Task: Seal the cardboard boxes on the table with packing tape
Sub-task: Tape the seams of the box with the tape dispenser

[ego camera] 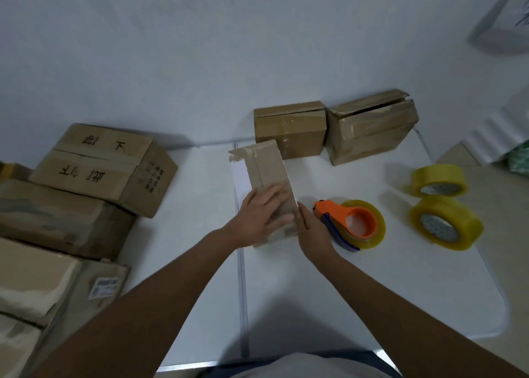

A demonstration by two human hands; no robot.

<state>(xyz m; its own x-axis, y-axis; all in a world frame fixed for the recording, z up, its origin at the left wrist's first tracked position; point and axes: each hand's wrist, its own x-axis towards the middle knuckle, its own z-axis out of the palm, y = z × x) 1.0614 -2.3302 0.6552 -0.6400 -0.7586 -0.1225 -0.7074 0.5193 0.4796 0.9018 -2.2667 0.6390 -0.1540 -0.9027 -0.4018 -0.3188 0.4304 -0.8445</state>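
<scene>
A narrow cardboard box (267, 167) lies lengthwise in the middle of the white table (400, 286), with tape along its top seam and a loose flap at its far left corner. My left hand (262, 215) lies flat on the box's near end, fingers spread. My right hand (310, 227) presses against the box's near right edge. Just right of that hand sits an orange tape dispenser (353, 224) loaded with a clear roll. Two more cardboard boxes (290, 130) (372, 127) stand at the table's far edge.
Two yellowish tape rolls (439, 180) (446, 223) lie at the table's right side. Several larger cardboard boxes (106, 168) are stacked to the left, beside the table. A white wall rises behind the table.
</scene>
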